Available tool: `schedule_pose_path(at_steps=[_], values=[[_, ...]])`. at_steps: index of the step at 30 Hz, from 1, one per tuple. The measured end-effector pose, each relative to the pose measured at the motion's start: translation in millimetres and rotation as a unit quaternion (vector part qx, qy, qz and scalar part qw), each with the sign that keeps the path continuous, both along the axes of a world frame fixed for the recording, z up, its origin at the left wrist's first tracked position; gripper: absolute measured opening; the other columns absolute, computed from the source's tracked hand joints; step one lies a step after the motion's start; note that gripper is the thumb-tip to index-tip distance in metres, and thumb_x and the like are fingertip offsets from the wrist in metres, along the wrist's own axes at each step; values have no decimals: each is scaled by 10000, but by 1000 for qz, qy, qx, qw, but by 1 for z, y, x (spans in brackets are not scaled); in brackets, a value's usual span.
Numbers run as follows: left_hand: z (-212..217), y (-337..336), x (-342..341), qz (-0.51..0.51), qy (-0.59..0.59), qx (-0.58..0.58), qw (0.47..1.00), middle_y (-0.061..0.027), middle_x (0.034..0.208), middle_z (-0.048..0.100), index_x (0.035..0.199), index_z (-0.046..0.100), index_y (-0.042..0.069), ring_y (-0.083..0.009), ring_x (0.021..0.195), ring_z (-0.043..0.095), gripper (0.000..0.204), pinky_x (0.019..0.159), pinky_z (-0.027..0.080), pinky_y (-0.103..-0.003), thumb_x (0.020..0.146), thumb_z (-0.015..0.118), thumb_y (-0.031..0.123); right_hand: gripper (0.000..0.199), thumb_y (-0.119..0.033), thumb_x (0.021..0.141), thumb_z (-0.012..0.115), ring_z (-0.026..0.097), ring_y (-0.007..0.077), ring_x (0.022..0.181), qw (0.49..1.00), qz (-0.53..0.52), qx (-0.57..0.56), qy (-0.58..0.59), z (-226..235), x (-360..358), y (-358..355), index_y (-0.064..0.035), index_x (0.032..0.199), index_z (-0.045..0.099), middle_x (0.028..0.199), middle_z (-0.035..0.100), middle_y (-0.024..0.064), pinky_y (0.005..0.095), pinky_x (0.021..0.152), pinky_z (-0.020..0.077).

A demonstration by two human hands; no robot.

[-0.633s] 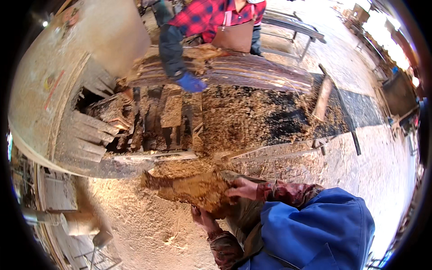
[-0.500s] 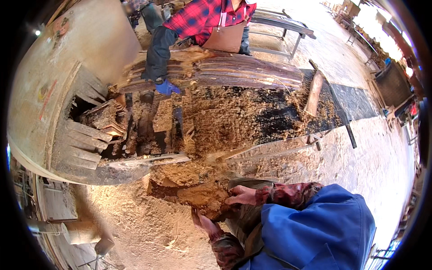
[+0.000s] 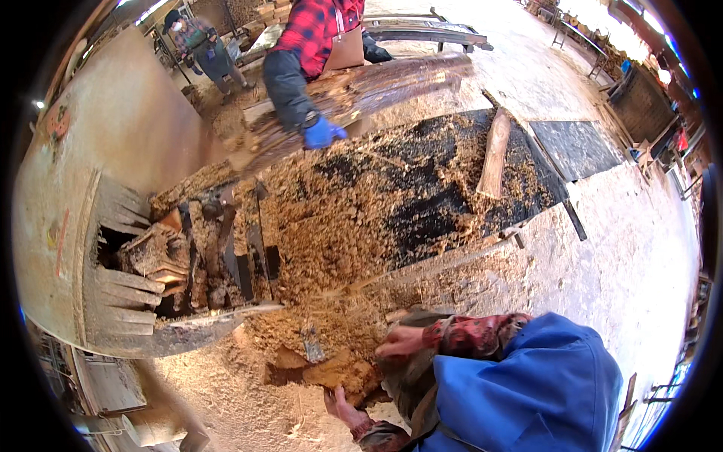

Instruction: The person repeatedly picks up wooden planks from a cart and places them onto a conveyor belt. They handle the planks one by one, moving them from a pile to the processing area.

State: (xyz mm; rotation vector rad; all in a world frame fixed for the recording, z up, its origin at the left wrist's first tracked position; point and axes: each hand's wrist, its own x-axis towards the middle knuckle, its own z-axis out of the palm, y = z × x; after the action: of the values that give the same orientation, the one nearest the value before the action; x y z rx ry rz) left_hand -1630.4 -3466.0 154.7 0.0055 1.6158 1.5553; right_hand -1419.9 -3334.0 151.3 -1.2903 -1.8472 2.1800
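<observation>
My left hand [image 3: 346, 409] has its fingers at the near edge of a rough brown piece of wood [image 3: 340, 371], gripping it low in front of my legs. Sawdust and chips cover the wood. Beside its right end, above my knee, is my right hand [image 3: 401, 341], blurred, with its fingers too smeared to read. A small greyish flake [image 3: 312, 348] lies just beyond the wood.
A chip-covered machine bed [image 3: 361, 211] extends ahead, with a short debarked log [image 3: 494, 154] on it. Left stands a large machine housing [image 3: 128, 128] with a slatted opening holding wood pieces. Across, a co-worker's blue-gloved hand [image 3: 322, 133] is beside a long bark-covered slab [image 3: 376, 87].
My right hand has come off the wood piece toward my knee; my left stays at its edge. The view has turned. The co-worker's long slab has shifted and now slants away from the bed.
</observation>
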Motion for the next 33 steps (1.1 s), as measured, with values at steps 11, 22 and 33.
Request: schedule_pose_path(at_steps=[11,22,33], values=[[11,20,101,85,60,-88,991,-169,1202,467,1294,359,-1,-274,1022,532,591,791,526,-410,779,642,63,640,-478,721,708,577,346,983,691,-444,292,-490,-62,388,201,32,1090,595,1130,517,255,372,839,486],[50,24,167,123,108,-102,981,-136,1039,588,1224,473,-4,-249,869,610,438,717,547,-380,797,567,17,610,-429,598,792,586,371,1009,715,-420,166,-534,-60,437,279,-21,1027,646,1117,569,216,402,808,512],[47,30,171,150,95,-147,973,-127,1163,483,1252,391,50,-240,1019,533,496,850,493,-376,800,595,35,844,-429,573,803,402,388,1184,663,-502,144,-536,-92,470,271,-28,1243,484,1236,462,227,409,984,374]])
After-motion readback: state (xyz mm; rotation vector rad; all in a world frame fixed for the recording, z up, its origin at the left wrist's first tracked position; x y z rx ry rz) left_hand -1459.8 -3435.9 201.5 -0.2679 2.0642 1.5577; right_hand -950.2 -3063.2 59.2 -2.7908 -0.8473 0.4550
